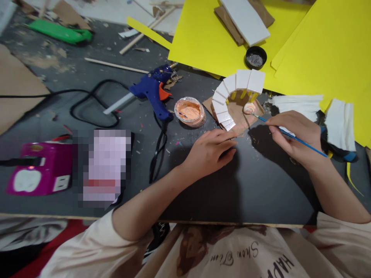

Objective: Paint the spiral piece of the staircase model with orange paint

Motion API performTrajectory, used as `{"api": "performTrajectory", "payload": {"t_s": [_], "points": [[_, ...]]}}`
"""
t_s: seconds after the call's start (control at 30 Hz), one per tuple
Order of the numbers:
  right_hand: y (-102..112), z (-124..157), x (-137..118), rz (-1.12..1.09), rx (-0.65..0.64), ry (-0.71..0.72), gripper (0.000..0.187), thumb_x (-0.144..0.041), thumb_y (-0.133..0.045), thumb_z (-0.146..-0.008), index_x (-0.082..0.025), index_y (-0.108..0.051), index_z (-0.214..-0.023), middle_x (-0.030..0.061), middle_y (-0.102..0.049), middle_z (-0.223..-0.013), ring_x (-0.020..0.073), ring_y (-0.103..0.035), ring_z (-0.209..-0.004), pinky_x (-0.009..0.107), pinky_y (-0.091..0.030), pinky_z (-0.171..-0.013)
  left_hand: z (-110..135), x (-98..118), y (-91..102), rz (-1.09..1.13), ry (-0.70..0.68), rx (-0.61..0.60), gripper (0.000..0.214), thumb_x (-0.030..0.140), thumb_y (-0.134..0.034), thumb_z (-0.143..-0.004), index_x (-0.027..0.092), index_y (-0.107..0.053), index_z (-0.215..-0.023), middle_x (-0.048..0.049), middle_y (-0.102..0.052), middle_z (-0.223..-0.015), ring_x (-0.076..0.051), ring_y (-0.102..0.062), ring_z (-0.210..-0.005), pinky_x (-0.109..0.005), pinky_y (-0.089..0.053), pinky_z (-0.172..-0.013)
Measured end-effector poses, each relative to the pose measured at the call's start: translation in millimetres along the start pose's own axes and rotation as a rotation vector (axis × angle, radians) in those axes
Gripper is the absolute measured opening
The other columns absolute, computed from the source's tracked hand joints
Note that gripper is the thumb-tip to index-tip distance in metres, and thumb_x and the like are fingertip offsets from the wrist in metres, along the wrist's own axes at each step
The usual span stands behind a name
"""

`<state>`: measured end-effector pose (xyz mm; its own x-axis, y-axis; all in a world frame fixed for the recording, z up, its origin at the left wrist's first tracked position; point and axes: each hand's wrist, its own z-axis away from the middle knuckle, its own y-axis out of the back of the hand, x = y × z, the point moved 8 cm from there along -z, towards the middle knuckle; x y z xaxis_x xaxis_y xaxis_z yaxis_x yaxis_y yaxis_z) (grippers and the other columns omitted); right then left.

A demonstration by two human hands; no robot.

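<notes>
Bare dark table [261, 193] fronts both hands. Left hand [210, 148], loosely flat, steadies the cardboard staircase model [234, 104]; right hand [295, 135] pinches a paintbrush [285, 133], tip apparently touching it.

Bare dark table [255, 185] before the hands; paint pot [190, 111], glue gun [153, 92] crowd left

A blue paintbrush [290, 134] is seen against a dark grey surface [261, 185]. Orange paint fills a clear pot [190, 112]; white steps [232, 96], yellow sheets [203, 38] and a blue glue gun [153, 92] are shown.
</notes>
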<state>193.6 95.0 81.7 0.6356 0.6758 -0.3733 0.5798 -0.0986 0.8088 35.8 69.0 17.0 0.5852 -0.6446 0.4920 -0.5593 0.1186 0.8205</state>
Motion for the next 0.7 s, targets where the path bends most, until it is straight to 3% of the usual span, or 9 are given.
{"api": "performTrajectory", "payload": {"t_s": [0.2,0.7], "points": [[2.9,0.6,1.0,0.073,0.035,0.008,0.017,-0.012,-0.057,-0.082,-0.026,-0.063,-0.090,0.0018,-0.070,-0.081,0.0193,-0.065,-0.075,0.033,-0.051,-0.069,0.4,0.4,0.7,0.007,-0.007,0.017,0.018,0.024,-0.051,-0.090,0.018,-0.066,-0.096,-0.0062,-0.070,-0.115,-0.022,-0.065,-0.102,-0.035,-0.049,-0.082],[4.8,-0.1,2.1,-0.006,0.041,-0.056,0.013,-0.014,-0.058,-0.081,-0.023,-0.064,-0.088,0.0028,-0.070,-0.080,0.0188,-0.065,-0.073,0.032,-0.051,-0.067,0.6,-1.3,-0.4,0.007,0.003,0.000,0.019,0.024,-0.050,-0.090,0.018,-0.067,-0.097,-0.0063,-0.070,-0.115,-0.022,-0.064,-0.102,-0.035,-0.049,-0.083]]}}
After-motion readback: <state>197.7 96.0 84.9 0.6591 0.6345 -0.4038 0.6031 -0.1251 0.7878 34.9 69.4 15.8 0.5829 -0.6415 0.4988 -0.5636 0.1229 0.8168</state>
